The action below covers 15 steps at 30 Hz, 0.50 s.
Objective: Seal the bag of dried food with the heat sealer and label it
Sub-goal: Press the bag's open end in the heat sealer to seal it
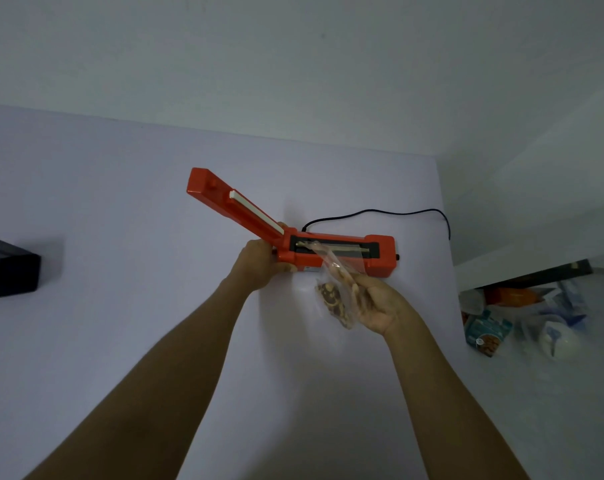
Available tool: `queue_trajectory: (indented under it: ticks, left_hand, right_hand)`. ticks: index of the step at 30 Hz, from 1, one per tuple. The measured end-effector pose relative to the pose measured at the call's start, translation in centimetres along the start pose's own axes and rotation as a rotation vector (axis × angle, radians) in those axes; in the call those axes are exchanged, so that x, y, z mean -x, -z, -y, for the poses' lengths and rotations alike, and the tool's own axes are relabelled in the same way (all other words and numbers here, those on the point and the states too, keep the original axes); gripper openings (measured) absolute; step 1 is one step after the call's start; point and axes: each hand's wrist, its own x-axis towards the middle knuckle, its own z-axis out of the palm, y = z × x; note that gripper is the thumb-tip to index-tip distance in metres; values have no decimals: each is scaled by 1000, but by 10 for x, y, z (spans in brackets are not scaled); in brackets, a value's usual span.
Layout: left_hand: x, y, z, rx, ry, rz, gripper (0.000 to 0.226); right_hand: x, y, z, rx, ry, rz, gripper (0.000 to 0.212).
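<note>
Step in hand looks like feeding the bag's mouth onto the sealing strip.

Heat sealer (342, 252) sits on the white table (120, 237), arm (234, 206) raised up and to the left. Left hand (259, 263) grips the sealer at its hinge end, fingers curled round the body. Right hand (373, 303) holds the clear bag of dried food (335, 299), fingers curled round its lower part; the bag's open end lies over the strip (345, 247), skewed.

To do it well: square the mouth across the strip, flatten wrinkles, keep food well below the line, then lower the arm.

Around: black cord (380, 213) trails behind to the right, clear of the work. Black box (9, 268) far left. Packets (522, 317) on the floor at right. No label seen. Nothing blocks the arm's path.
</note>
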Motion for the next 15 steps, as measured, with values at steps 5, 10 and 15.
queue_trajectory:
  ticks: [5, 10, 15]
  left_hand:
    - [2, 2, 2, -18, 6, 0, 61]
    - [1, 3, 1, 4, -21, 5, 57]
    - [1, 0, -2, 9, -42, -30, 57]
  right_hand:
    - [-2, 2, 2, -3, 3, -14, 29]
    - [5, 17, 13, -59, 50, 63, 28]
    - [18, 33, 16, 60, 112, 53, 29]
